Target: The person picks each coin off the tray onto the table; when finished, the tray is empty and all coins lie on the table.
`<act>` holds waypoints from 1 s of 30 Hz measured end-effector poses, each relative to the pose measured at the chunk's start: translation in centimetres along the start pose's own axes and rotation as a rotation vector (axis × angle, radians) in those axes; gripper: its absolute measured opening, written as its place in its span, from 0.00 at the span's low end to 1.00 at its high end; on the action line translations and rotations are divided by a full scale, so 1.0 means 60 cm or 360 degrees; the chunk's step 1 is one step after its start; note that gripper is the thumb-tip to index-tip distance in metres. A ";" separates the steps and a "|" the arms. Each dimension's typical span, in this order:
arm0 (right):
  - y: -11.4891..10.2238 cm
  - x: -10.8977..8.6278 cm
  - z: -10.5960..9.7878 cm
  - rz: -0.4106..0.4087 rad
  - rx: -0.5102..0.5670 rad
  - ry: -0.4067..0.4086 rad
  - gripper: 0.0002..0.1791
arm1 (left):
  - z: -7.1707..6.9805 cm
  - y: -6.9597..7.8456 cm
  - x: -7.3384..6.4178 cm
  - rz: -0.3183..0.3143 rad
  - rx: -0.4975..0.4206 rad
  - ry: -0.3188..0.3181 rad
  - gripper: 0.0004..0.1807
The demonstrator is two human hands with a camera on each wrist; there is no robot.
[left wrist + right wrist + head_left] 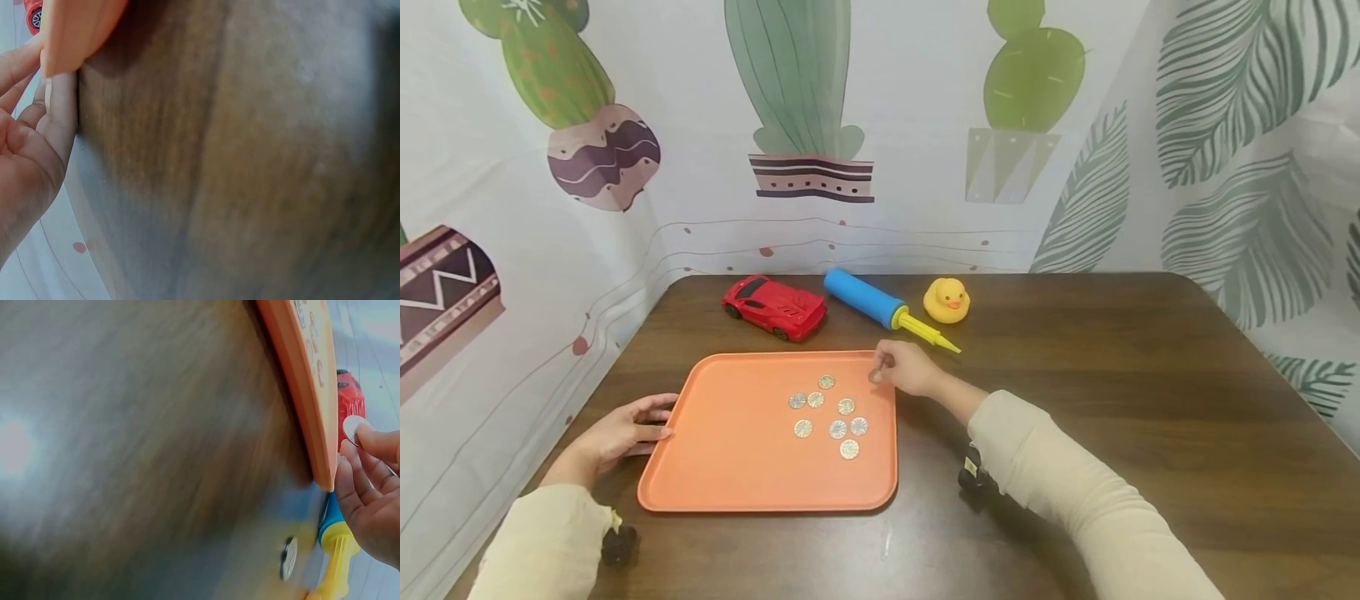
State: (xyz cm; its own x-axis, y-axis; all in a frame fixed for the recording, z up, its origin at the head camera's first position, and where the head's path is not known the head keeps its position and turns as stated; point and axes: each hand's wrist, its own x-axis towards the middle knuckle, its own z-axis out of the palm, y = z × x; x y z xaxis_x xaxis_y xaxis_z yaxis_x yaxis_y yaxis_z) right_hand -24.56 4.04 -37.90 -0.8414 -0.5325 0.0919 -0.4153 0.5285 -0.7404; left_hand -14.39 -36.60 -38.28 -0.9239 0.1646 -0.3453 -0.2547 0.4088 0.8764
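Observation:
An orange tray (pixel 722 450) lies on the brown table, with several round coins (pixel 849 449) spread over its right half. At its left rim, my left hand (pixel 617 433) holds the edge; the left wrist view has the tray's rim (pixel 65 53) between thumb and fingers. Over the tray's back right corner, my right hand (pixel 906 367) pinches a coin (pixel 353 429) between thumb and fingertips. In the head view that coin is small and partly covered by the fingers.
Behind the tray are a red toy car (pixel 775 308), a blue and yellow hand pump (pixel 865 298) and a yellow rubber duck (pixel 947 301). A small pale round thing with a dark edge (pixel 289 558) shows in the right wrist view. A patterned cloth (pixel 925 208) hangs behind the table.

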 end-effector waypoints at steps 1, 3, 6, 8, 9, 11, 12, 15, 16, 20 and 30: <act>0.003 -0.002 -0.002 0.0004 0.0007 0.0000 0.07 | 0.000 0.000 0.000 -0.0001 0.0000 0.0002 0.38; 0.007 -0.008 -0.008 0.0011 0.0045 0.0003 0.07 | 0.001 0.001 0.000 0.0000 0.0001 0.0004 0.38; 0.013 -0.016 -0.017 0.0048 0.0112 -0.0005 0.07 | 0.002 0.002 -0.001 -0.0003 0.0007 0.0003 0.38; 0.017 -0.022 -0.024 0.0082 0.0144 -0.0015 0.07 | 0.001 0.002 -0.001 -0.0003 0.0011 0.0000 0.38; 0.020 -0.024 -0.026 0.0104 0.0160 -0.0022 0.07 | 0.001 0.002 -0.001 -0.0003 0.0009 -0.0001 0.38; 0.025 -0.030 -0.033 0.0139 0.0191 -0.0036 0.07 | 0.000 0.002 -0.001 -0.0003 0.0004 -0.0002 0.38; 0.027 -0.033 -0.036 0.0163 0.0220 -0.0046 0.06 | 0.000 0.002 -0.001 -0.0002 0.0002 -0.0003 0.38; 0.033 -0.041 -0.046 0.0196 0.0333 -0.0072 0.05 | -0.001 0.001 -0.001 0.0002 -0.0008 -0.0003 0.38; 0.034 -0.043 -0.050 0.0197 0.0362 -0.0076 0.05 | -0.001 0.001 -0.001 0.0002 -0.0010 -0.0002 0.38; 0.046 -0.054 -0.063 0.0150 0.0378 -0.0052 0.05 | -0.002 0.000 -0.003 0.0006 -0.0015 0.0002 0.38; 0.088 -0.083 -0.090 0.0185 0.0218 0.0091 0.07 | -0.004 -0.002 0.000 0.0021 -0.0016 -0.0007 0.38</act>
State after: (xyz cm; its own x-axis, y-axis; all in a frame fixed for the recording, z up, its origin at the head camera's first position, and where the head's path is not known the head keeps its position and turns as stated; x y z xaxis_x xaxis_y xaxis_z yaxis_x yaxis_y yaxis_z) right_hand -24.45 13.07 -38.69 -0.9010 -0.4324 0.0351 -0.2663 0.4874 -0.8316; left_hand -14.42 -36.85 -38.32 -0.9260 0.1739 -0.3351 -0.2454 0.3973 0.8843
